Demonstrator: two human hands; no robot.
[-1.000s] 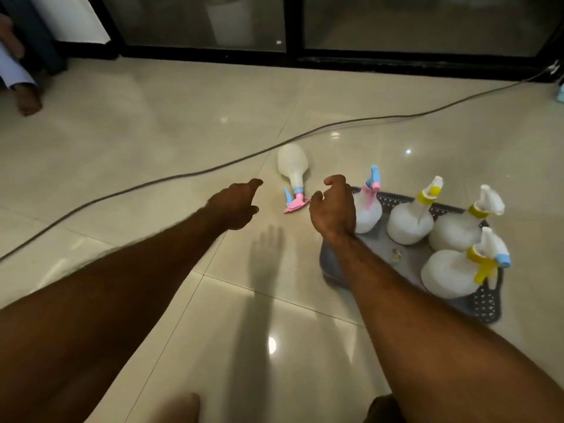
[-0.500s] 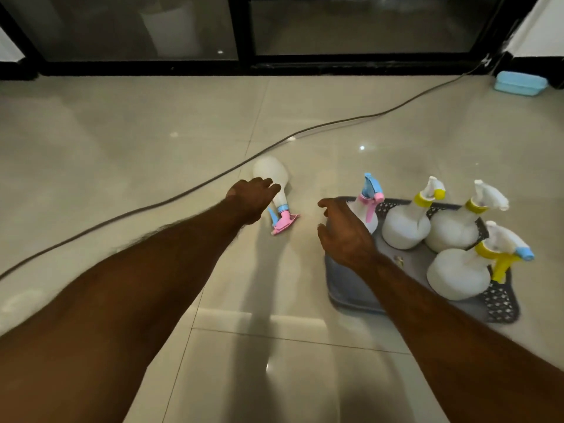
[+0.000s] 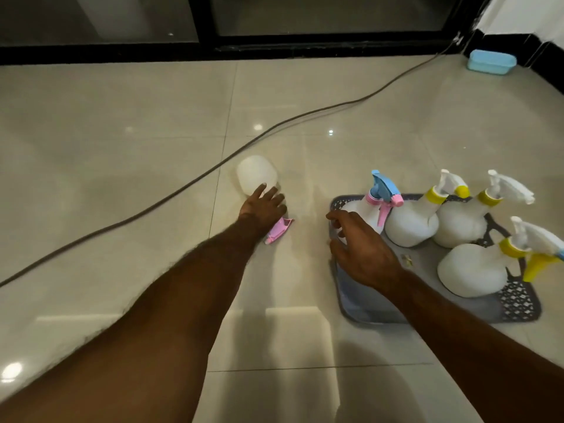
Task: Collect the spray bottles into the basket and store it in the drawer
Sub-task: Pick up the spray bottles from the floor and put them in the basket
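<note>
The left hand (image 3: 264, 206) lies over the fallen spray bottle (image 3: 257, 176) on the floor (image 3: 122, 117), fingers spread, not curled round it (pink trigger showing). The right hand (image 3: 363, 248), fingers relaxed, hovers over the basket (image 3: 518, 303) holding four bottles.

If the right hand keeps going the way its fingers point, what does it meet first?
Probably nothing soon: the right hand points left past the basket rim, over bare floor, toward the lying bottle. Its height above the floor is unclear.

dim warm light, ceiling-lamp glare spots on glossy floor (image 3: 122, 178), wide-angle edges bowed.
</note>
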